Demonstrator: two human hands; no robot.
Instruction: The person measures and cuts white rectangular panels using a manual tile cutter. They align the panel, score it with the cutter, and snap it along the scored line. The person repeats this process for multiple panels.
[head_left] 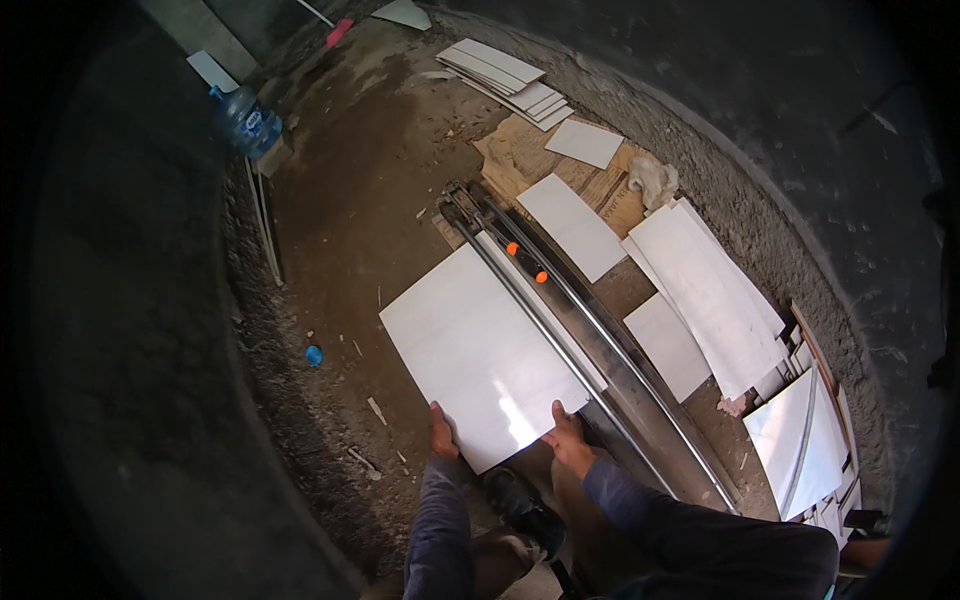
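Note:
A large glossy white tile (470, 350) lies with its far right part under the rails of a manual tile cutter (520, 310). Two steel bars run along the cutter, with two small orange knobs (541, 277) between them. My left hand (442, 434) grips the tile's left edge close to the near corner. At the near right edge, my right hand (568, 440) holds the tile with the thumb on top; its other fingers are partly hidden. A narrow strip of the white surface shows beyond the nearer bar.
White tile pieces (700, 300) are stacked on the right, with more (800, 440) leaning near the wall. Cardboard (515, 150), a rag (653, 183) and another tile stack (505, 75) lie farther off. At far left stands a blue water jug (246, 122). My dark shoe (522, 507) is close below.

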